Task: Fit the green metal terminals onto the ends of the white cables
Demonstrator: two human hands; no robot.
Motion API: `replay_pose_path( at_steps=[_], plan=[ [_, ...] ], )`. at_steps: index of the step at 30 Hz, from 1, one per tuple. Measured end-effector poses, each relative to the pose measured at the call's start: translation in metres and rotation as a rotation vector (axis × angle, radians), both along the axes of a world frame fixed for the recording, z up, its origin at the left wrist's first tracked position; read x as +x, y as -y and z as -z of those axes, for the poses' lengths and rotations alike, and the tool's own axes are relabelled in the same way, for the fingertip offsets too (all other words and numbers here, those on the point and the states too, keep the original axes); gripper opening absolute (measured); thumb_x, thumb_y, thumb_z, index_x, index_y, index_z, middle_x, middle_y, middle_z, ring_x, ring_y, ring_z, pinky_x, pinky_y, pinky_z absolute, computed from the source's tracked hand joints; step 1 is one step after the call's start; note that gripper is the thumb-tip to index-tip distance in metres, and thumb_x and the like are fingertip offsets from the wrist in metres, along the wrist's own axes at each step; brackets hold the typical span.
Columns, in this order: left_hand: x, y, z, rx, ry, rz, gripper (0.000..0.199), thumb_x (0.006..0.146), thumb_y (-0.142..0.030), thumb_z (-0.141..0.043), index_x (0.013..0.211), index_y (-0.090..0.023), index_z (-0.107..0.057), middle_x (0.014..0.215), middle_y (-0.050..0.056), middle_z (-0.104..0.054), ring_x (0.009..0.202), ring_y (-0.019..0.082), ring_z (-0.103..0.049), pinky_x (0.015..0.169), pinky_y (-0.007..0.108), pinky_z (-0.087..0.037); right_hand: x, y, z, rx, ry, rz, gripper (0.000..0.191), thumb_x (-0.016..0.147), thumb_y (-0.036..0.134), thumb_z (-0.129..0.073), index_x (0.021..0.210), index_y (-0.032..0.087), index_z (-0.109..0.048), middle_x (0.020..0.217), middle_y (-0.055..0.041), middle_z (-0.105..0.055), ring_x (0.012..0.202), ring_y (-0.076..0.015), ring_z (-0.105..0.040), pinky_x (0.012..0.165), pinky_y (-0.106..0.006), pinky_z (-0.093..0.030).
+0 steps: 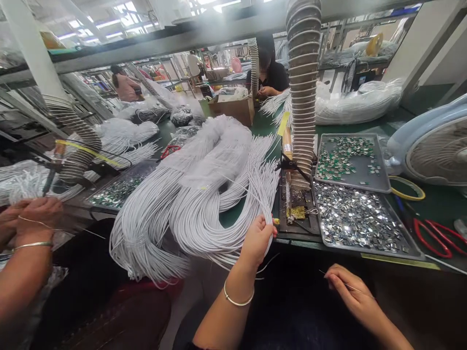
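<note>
White cable bundles (197, 209), smooth, looped

Fluorescent ceiling lights (97, 23) shine above a grey metal shelf (146, 43) running along the green-topped workbench (262, 125). A white pillar (419, 43) stands at the right, and metal racks (171, 68) line the workshop's far end.

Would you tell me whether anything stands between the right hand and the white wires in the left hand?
Nothing visible stands between the right hand and the white wires in the left hand.
</note>
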State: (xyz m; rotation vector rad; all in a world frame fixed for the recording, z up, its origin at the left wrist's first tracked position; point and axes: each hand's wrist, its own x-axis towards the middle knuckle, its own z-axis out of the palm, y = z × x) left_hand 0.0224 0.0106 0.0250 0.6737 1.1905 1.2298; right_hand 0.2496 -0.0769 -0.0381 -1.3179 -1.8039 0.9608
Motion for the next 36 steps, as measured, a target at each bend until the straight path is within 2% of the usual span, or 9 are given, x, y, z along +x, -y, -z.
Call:
replay_pose_path(
  at_steps=[4, 8, 10, 14, 17, 21, 26, 33, 36],
  plan=[
    [0.003, 0.001, 0.002, 0.018, -0.096, -0.02, 0.013, 0.062, -0.013, -0.061, 0.071, -0.016, -0.052, 0.05, -0.006, -0.053, 0.045, 0.007, -0.047, 0.048, 0.02, -0.035, -0.001, -0.002, -0.005, -0.001, 0.009, 0.006, 0.033, 0.091, 0.039, -0.04, 0.07, 0.021, -0.057, 0.062, 0.0001, -0.054, 0.057, -0.0117, -0.054, 0.054, -0.022, -0.046],
    [0.006, 0.003, 0.004, 0.043, -0.199, -0.057, 0.013, 0.068, -0.019, -0.061, 0.075, -0.017, -0.051, 0.048, -0.007, -0.05, 0.043, 0.008, -0.047, 0.045, 0.019, -0.034, -0.001, -0.006, -0.008, 0.025, -0.004, -0.006, 0.032, 0.091, 0.038, -0.04, 0.07, 0.021, -0.056, 0.062, -0.0001, -0.054, 0.056, -0.0118, -0.054, 0.054, -0.022, -0.046],
    [0.006, 0.003, 0.003, 0.058, -0.247, -0.089, 0.016, 0.07, -0.022, -0.06, 0.082, -0.017, -0.049, 0.057, -0.005, -0.054, 0.043, 0.007, -0.048, 0.044, 0.019, -0.035, 0.0, -0.007, -0.01, 0.029, -0.015, -0.008, 0.03, 0.091, 0.037, -0.04, 0.071, 0.021, -0.057, 0.063, -0.0003, -0.054, 0.057, -0.0119, -0.055, 0.054, -0.022, -0.046],
    [0.009, 0.004, 0.001, 0.096, -0.326, -0.146, 0.034, 0.073, -0.023, -0.059, 0.102, -0.02, -0.04, 0.097, 0.002, -0.058, 0.043, 0.004, -0.051, 0.043, 0.02, -0.038, 0.0, -0.01, -0.014, 0.039, -0.032, -0.013, 0.027, 0.091, 0.034, -0.041, 0.077, 0.021, -0.059, 0.065, -0.0004, -0.055, 0.059, -0.0121, -0.056, 0.056, -0.022, -0.047],
    [0.01, 0.005, 0.004, 0.125, -0.421, -0.157, 0.038, 0.075, -0.023, -0.059, 0.106, -0.022, -0.036, 0.106, 0.005, -0.054, 0.044, 0.003, -0.054, 0.047, 0.022, -0.042, -0.001, -0.01, -0.017, 0.037, -0.028, -0.027, 0.025, 0.091, 0.033, -0.042, 0.077, 0.022, -0.059, 0.065, -0.0001, -0.055, 0.06, -0.012, -0.056, 0.057, -0.022, -0.047],
    [0.01, 0.004, 0.007, 0.17, -0.603, -0.15, 0.029, 0.078, -0.023, -0.056, 0.102, -0.022, -0.039, 0.099, 0.004, -0.056, 0.044, 0.005, -0.054, 0.051, 0.024, -0.043, -0.002, -0.01, -0.018, 0.051, -0.032, -0.042, 0.023, 0.091, 0.031, -0.042, 0.078, 0.022, -0.058, 0.066, 0.0004, -0.055, 0.059, -0.0113, -0.055, 0.057, -0.021, -0.047],
    [0.009, 0.001, 0.01, 0.195, -0.76, -0.112, 0.012, 0.08, -0.025, -0.054, 0.089, -0.02, -0.049, 0.065, -0.002, -0.053, 0.049, 0.013, -0.052, 0.055, 0.027, -0.041, 0.0, -0.009, -0.02, 0.066, -0.026, -0.05, 0.021, 0.091, 0.028, -0.042, 0.078, 0.021, -0.058, 0.066, 0.0002, -0.054, 0.06, -0.0113, -0.055, 0.057, -0.021, -0.046],
    [0.012, -0.001, 0.013, 0.261, -0.914, -0.085, 0.01, 0.083, -0.025, -0.046, 0.073, -0.021, -0.045, 0.068, 0.003, -0.053, 0.066, 0.021, -0.055, 0.066, 0.035, -0.045, 0.004, -0.008, -0.034, 0.133, -0.04, -0.046, 0.017, 0.091, 0.024, -0.042, 0.084, 0.022, -0.058, 0.069, -0.0006, -0.056, 0.062, -0.0118, -0.056, 0.057, -0.022, -0.048],
    [0.013, 0.003, 0.009, 0.319, -0.96, -0.048, 0.013, 0.083, -0.021, -0.043, 0.07, -0.022, -0.042, 0.077, 0.007, -0.055, 0.084, 0.025, -0.057, 0.079, 0.042, -0.045, 0.006, -0.009, -0.04, 0.183, -0.05, 0.005, 0.014, 0.09, 0.021, -0.044, 0.088, 0.023, -0.058, 0.07, 0.0, -0.056, 0.063, -0.0114, -0.057, 0.059, -0.021, -0.048]
  ],
)
